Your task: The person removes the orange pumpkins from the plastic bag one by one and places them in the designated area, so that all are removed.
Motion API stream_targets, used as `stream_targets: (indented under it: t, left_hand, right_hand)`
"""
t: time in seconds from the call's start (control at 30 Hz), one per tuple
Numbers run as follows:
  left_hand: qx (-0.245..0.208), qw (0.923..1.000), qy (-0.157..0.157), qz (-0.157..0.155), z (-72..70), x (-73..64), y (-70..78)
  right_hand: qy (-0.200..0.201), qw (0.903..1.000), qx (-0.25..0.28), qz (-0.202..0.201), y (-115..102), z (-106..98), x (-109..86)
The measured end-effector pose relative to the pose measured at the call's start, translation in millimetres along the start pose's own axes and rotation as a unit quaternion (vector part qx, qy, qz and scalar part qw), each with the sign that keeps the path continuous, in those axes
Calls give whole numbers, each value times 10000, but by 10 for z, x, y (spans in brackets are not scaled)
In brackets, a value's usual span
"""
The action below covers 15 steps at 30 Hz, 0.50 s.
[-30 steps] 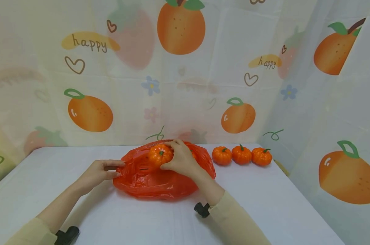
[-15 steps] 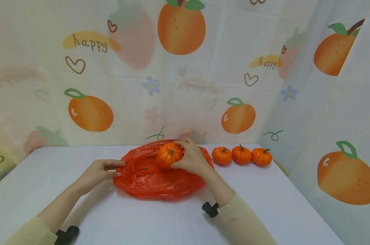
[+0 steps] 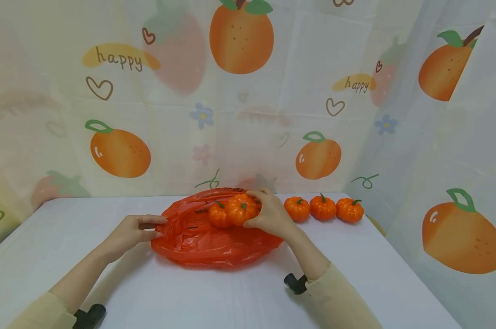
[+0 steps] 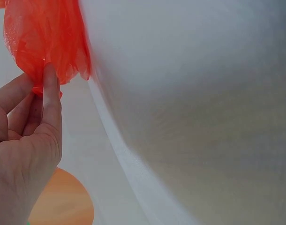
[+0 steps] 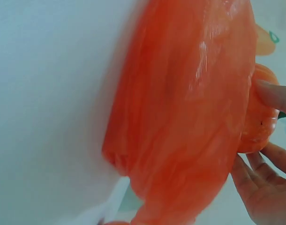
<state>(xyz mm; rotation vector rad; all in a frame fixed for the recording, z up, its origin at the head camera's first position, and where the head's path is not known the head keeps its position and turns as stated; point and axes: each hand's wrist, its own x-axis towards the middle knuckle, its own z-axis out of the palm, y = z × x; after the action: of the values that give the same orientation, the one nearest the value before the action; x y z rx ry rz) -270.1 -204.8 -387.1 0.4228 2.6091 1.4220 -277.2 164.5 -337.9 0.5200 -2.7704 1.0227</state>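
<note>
The right hand [image 3: 272, 214] partly hides the mini pumpkin [image 3: 240, 208] it grips: glossy orange, ribbed, green-stemmed. It overlaps the red plastic bag [image 3: 215, 249]; whether inside or above is unclear. A second pumpkin [image 3: 218, 216] sits just beside it at nine o'clock. The left hand [image 3: 134, 233] pinches the bag's nine o'clock edge. Toward three o'clock stand three more pumpkins [image 3: 323, 209].

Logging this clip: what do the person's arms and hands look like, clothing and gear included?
The left hand and right hand are bare, without gloves. The left sleeve and right sleeve are plain pale beige. A small black rounded device shows by each cuff.
</note>
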Motion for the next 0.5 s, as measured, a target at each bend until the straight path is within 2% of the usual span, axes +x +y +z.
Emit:
stream_targets:
  t: [0.5]
  left_hand:
    - [47, 10000, -25, 10, -3, 3, -6]
  right_hand:
    - [225, 9997, 53, 46, 225, -282, -144]
